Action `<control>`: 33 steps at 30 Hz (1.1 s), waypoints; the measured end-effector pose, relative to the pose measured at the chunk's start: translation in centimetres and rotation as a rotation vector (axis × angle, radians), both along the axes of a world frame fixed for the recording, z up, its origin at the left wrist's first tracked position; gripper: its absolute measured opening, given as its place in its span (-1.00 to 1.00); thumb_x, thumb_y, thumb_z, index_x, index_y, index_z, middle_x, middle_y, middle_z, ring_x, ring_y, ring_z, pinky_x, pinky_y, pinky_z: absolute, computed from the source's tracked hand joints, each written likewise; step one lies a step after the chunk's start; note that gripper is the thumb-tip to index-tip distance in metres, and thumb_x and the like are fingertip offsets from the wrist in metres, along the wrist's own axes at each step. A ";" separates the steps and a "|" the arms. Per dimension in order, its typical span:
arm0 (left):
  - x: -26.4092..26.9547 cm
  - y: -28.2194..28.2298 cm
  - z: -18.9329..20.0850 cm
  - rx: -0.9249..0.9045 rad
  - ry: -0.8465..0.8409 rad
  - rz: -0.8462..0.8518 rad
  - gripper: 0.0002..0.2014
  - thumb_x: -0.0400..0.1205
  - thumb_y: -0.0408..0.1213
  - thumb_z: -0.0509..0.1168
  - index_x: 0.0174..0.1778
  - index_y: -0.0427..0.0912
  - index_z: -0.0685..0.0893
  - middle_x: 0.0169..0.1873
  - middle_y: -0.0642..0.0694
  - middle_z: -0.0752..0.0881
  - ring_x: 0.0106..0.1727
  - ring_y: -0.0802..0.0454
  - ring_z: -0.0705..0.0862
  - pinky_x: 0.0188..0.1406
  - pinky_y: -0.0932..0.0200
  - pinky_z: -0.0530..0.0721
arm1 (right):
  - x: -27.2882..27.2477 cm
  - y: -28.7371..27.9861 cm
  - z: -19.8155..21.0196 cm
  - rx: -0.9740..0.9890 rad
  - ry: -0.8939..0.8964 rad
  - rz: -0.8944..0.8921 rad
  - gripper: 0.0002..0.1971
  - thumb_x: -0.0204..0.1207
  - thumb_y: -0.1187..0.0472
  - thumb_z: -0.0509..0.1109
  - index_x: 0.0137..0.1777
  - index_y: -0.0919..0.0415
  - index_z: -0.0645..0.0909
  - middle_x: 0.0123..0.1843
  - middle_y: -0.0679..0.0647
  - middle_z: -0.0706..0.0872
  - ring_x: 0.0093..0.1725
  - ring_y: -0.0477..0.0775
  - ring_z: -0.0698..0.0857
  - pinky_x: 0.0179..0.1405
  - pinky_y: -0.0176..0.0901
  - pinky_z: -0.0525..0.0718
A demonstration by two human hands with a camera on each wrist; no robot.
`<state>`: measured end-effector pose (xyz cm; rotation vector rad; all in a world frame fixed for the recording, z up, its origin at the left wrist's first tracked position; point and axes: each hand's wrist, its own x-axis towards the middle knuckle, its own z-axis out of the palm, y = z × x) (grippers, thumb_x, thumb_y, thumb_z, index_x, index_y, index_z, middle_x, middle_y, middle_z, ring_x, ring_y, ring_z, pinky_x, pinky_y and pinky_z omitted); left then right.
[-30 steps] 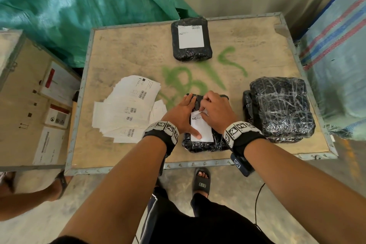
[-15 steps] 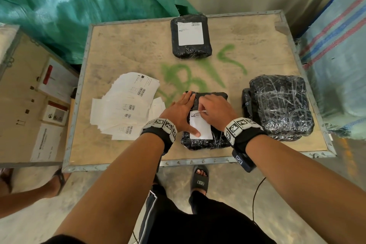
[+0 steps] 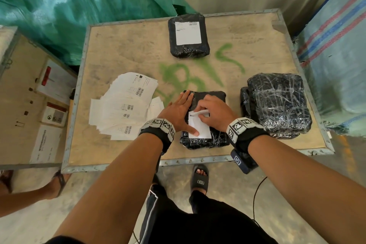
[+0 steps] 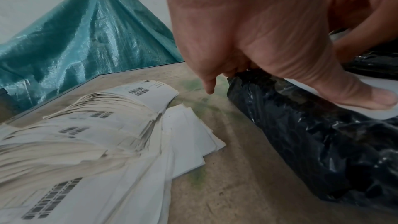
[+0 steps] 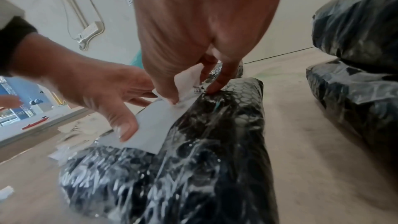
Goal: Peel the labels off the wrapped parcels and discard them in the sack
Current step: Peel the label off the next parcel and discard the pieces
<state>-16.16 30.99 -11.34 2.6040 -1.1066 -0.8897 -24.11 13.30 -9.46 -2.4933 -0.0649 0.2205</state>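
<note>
While your left hand [image 3: 177,113] lies flat on the near parcel [image 3: 204,140], fingers straight and its thumb [image 4: 366,98] pressing the near part of the white label [image 3: 200,127], your right hand [image 3: 215,114] pinches the label's far edge between thumb and curled fingers. That edge is lifted and curled back off the wrap, with dark print showing at the fold in the right wrist view; the rest of the label [image 5: 150,125] lies flat and plain white on top of the parcel.

The parcel sits near the front edge of the wooden table [image 3: 126,49], a dark bundle of bubble-textured black material under glossy, wrinkled clear film. A second parcel [image 3: 188,35] lies well apart at the far edge of the table, its white label with small print and a barcode stuck flat on top. To your right, just beside the one you hold, a stack of wrapped parcels [image 3: 277,105] shows no label on its upper face.

To your left, near your left wrist, a fanned pile of label sheets [image 3: 122,107] with barcodes rests on the table. A striped woven sack [image 3: 334,45] stands past the table's right edge.
</note>
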 end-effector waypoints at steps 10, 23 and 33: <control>0.0 0.2 0.0 0.000 0.010 0.005 0.45 0.23 0.45 0.53 0.76 -0.07 -0.30 0.74 0.04 -0.34 0.76 0.02 -0.27 0.69 -0.32 0.04 | -0.3 0.4 -0.1 -0.130 -0.098 0.034 -0.85 0.43 0.25 0.52 -0.16 0.07 0.58 -0.02 -0.03 0.46 0.01 0.01 0.39 -0.05 -0.14 0.42; -0.5 0.1 0.5 0.014 -0.009 0.012 0.42 0.27 0.42 0.52 0.76 -0.06 -0.29 0.74 0.05 -0.34 0.76 0.04 -0.27 0.68 -0.33 0.01 | -0.2 1.3 1.0 -0.195 0.007 0.009 -0.83 0.56 0.21 0.37 -0.10 0.01 0.41 -0.09 -0.08 0.57 -0.02 0.05 0.47 -0.02 0.01 0.47; -2.3 1.9 -0.1 -0.083 -0.032 -0.032 0.35 0.37 0.43 0.45 0.76 -0.16 -0.29 0.74 -0.06 -0.35 0.75 0.01 -0.31 0.74 -0.22 0.01 | -0.6 1.5 0.9 -0.109 0.039 0.008 -0.82 0.51 0.31 0.30 0.01 0.06 0.42 -0.14 0.01 0.54 -0.11 0.11 0.46 -0.06 0.15 0.59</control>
